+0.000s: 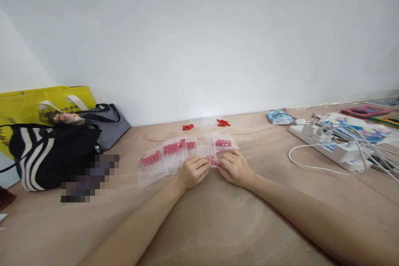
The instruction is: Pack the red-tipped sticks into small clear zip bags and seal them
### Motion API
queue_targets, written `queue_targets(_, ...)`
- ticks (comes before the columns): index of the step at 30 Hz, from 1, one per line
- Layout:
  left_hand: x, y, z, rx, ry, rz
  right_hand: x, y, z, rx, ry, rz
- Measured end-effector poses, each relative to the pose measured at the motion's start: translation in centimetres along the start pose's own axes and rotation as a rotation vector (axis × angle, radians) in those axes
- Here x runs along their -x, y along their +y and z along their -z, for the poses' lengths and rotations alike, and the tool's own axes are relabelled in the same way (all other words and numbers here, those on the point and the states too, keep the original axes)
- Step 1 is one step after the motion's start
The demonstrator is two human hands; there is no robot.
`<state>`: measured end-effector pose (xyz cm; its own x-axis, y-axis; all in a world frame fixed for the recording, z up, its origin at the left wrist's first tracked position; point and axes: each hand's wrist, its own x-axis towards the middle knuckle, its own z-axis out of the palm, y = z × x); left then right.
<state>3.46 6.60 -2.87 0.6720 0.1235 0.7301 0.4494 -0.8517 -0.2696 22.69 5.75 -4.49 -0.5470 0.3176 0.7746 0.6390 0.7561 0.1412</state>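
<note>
Red pieces [213, 160] between the hands [234, 168], partly hidden

packets [156, 174]: clear. pieces inside [223, 143]: pinkish red. loose pieces [223, 123]: bright red. table [205, 224]: light brown, paler wavy grain. wall [202, 41]: white. tote [26, 110]: yellow, dark print, white handles. handbag [65, 153]: black, curved white stripes. pouch [114, 131]: dark and white, narrow stripes. mask [280, 118]: light blue. power strip [308, 140], plugs [345, 150]: white.
</note>
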Motion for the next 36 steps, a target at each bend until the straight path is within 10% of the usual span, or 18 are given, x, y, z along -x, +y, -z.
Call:
queue_targets(30,-0.3,0.0,-0.2,-0.027,-0.050,-0.058,-0.3,0.1,0.1,0.010,0.028,0.086)
queue_targets(36,0.4,-0.6,0.2,0.003,0.014,0.053,0.5,1.6,0.2,-0.108,0.058,-0.084)
